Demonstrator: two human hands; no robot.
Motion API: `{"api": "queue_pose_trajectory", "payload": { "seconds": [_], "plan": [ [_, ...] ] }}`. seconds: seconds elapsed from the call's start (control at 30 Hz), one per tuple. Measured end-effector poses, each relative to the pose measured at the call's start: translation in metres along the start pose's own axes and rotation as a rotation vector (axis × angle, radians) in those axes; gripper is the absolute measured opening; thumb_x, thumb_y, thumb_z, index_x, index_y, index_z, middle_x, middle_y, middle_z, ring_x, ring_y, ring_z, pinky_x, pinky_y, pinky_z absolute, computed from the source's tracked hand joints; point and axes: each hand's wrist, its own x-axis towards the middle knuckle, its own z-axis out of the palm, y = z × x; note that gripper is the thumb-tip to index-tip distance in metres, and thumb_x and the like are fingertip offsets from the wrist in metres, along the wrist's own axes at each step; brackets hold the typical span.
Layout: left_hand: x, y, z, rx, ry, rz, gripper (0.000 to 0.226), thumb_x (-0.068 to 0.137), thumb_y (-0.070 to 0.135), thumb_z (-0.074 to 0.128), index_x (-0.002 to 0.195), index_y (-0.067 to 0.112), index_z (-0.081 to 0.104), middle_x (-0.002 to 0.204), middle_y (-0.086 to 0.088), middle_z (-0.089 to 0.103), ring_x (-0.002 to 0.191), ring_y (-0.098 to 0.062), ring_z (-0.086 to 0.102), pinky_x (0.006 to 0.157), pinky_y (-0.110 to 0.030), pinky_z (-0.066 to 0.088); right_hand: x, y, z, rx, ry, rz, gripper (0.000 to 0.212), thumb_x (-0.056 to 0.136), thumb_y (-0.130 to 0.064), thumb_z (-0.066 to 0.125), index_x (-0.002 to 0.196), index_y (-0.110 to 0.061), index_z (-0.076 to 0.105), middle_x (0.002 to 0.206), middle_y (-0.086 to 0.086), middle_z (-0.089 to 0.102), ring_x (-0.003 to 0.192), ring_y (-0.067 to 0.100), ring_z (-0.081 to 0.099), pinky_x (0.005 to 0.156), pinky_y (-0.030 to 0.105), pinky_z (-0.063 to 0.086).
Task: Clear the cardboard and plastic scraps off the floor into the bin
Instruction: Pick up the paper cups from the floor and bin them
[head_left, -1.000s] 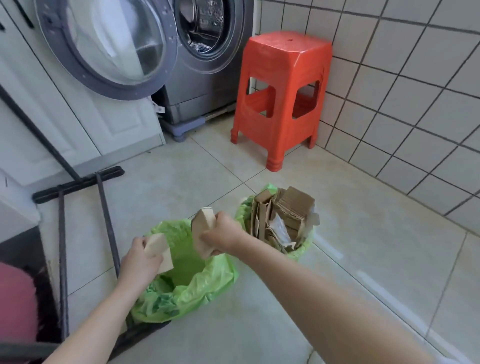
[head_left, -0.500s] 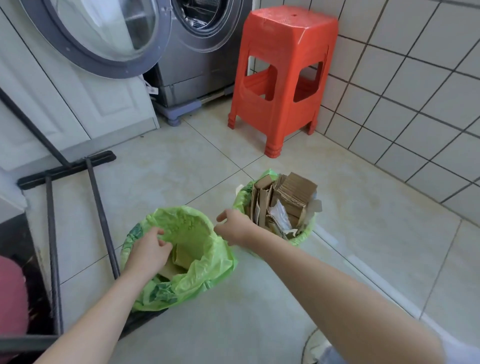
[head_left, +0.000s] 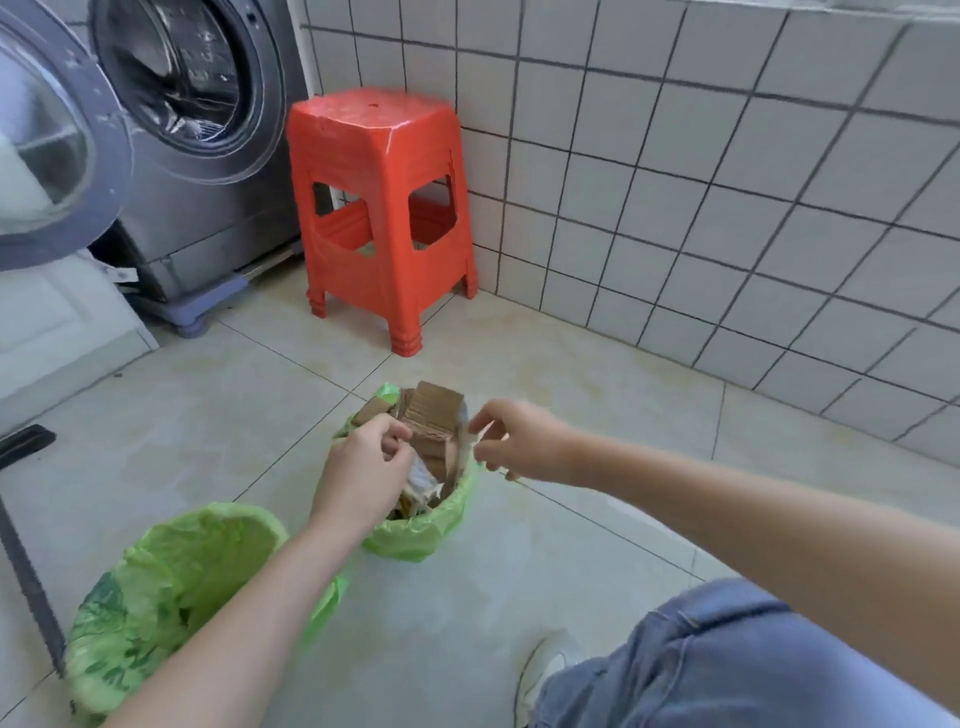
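Both my hands are over the far bin (head_left: 415, 535), the smaller one lined with a green bag and crammed with cardboard scraps (head_left: 434, 415) that stand up past its rim. My left hand (head_left: 363, 467) has its fingers curled down at the near-left edge of the pile, thumb and forefinger closing on something at the top of the scraps, though the blur keeps me from telling exactly which piece they have. My right hand (head_left: 519, 441) comes in from the right, fingers bent and pinching what looks like a thin pale strip (head_left: 480, 441), plastic or paper, at the pile's right edge. The near bin (head_left: 171, 587), also green-lined, sits by my left forearm, and I can't make out what lies in it. I judge the cardboard to be light and stiff, corrugated, so it should hold its shape if I take a piece by a free top edge and draw it straight up; packed this tight, neighbours may come along or tip out. The plastic I expect to be flimsy and slippery, best taken with a firm fingertip pinch near where it sticks out. The floor (head_left: 571, 571) around the bins shows no loose scraps that I can see. I can read no labels or writing anywhere, neither on the scraps nor on the red stool (head_left: 379, 208) or washing machine (head_left: 208, 156) beyond.
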Motion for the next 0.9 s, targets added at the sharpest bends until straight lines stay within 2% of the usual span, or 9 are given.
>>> {"api": "queue_pose_trajectory", "payload": {
  "seconds": [0.1,0.17,0.3,0.47,0.63,0.73,0.9],
  "plan": [
    [-0.005,0.064,0.025,-0.045,-0.04,0.111,0.011,0.085,0.018,0.058,0.091,0.023,0.065,0.079,0.008,0.067,0.075,-0.009,0.063,0.067,-0.027,0.05,-0.038,0.03,-0.046,0.062,0.089,0.026,0.028,0.089,-0.013,0.054,0.117,-0.012,0.055,0.102,0.008,0.065,0.089,0.024,0.066,0.076,0.039,0.059],
    [-0.012,0.105,0.043,-0.06,-0.081,0.192,0.012,0.084,0.016,0.058,0.09,0.023,0.065,0.078,0.006,0.068,0.076,-0.012,0.065,0.071,-0.031,0.053,-0.064,0.052,-0.073,0.088,0.151,0.046,0.027,0.09,-0.013,0.054,0.117,-0.013,0.054,0.1,0.006,0.065,0.088,0.022,0.066,0.077,0.038,0.059],
    [-0.029,0.183,0.084,-0.12,-0.184,0.326,0.013,0.082,0.013,0.059,0.087,0.023,0.065,0.074,0.002,0.069,0.071,-0.017,0.068,0.073,-0.035,0.055,-0.121,0.099,-0.12,0.126,0.286,0.097,0.027,0.09,-0.017,0.055,0.117,-0.016,0.054,0.1,0.003,0.065,0.094,0.023,0.066,0.08,0.039,0.058],
    [-0.06,0.267,0.15,-0.102,-0.362,0.484,0.013,0.082,0.014,0.057,0.086,0.026,0.063,0.072,0.004,0.068,0.07,-0.015,0.067,0.072,-0.036,0.056,-0.184,0.171,-0.162,0.216,0.47,0.188,0.024,0.089,-0.02,0.056,0.113,-0.022,0.055,0.096,0.001,0.068,0.091,0.023,0.067,0.082,0.043,0.057],
    [-0.087,0.327,0.231,-0.022,-0.561,0.629,0.01,0.083,0.017,0.057,0.082,0.026,0.061,0.069,0.004,0.067,0.066,-0.014,0.065,0.07,-0.037,0.056,-0.242,0.253,-0.173,0.306,0.602,0.31,0.027,0.087,-0.02,0.057,0.114,-0.022,0.056,0.098,-0.001,0.066,0.092,0.02,0.065,0.083,0.043,0.056],
    [-0.111,0.349,0.285,0.035,-0.735,0.678,0.011,0.082,0.014,0.058,0.083,0.024,0.062,0.067,0.004,0.068,0.065,-0.014,0.064,0.069,-0.035,0.056,-0.272,0.306,-0.167,0.344,0.655,0.395,0.026,0.085,-0.021,0.057,0.111,-0.024,0.056,0.098,0.0,0.066,0.095,0.021,0.064,0.087,0.045,0.054],
    [-0.151,0.36,0.375,0.097,-1.06,0.649,0.013,0.082,0.009,0.056,0.091,0.016,0.062,0.069,0.001,0.07,0.058,-0.012,0.064,0.062,-0.03,0.053,-0.318,0.385,-0.142,0.431,0.705,0.553,0.027,0.087,-0.018,0.056,0.114,-0.02,0.055,0.098,0.002,0.066,0.094,0.022,0.064,0.085,0.044,0.055]
  ]
}}
